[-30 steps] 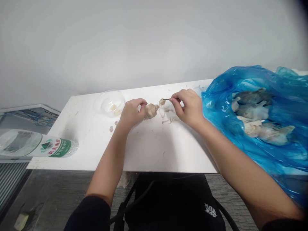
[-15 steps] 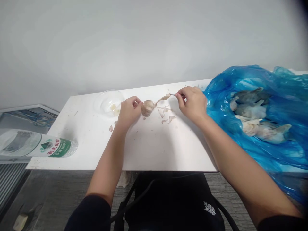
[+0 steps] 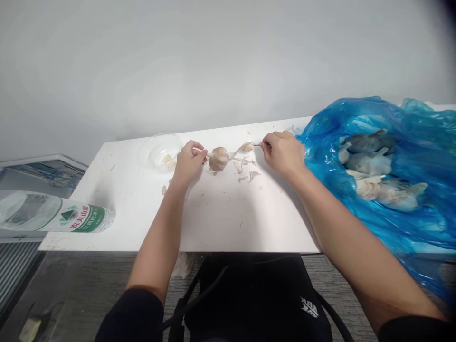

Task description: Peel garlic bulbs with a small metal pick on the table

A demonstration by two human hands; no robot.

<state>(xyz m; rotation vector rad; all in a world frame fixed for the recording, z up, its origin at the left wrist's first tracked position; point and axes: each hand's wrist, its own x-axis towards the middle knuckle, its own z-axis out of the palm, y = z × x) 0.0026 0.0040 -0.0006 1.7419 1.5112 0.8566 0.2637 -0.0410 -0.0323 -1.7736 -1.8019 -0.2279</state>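
Observation:
A garlic bulb (image 3: 218, 159) lies on the white table (image 3: 221, 213). My left hand (image 3: 188, 164) is closed and pinches the bulb's stem at its left side. My right hand (image 3: 283, 153) is closed around a thin dark tool (image 3: 257, 144) whose tip holds a strip of papery skin (image 3: 244, 148) still joined to the bulb. Loose skin flakes (image 3: 249, 175) lie just in front of the bulb.
A clear bowl (image 3: 160, 152) with peeled cloves stands left of my left hand. A blue plastic bag (image 3: 384, 171) with more garlic bulbs fills the right side. A water bottle (image 3: 53, 217) lies at the table's left front corner. A black bag (image 3: 256, 299) sits below the table edge.
My right hand drew away to the right, pulling a strip of skin off the bulb. My left hand turned the bulb and now holds it by the stem.

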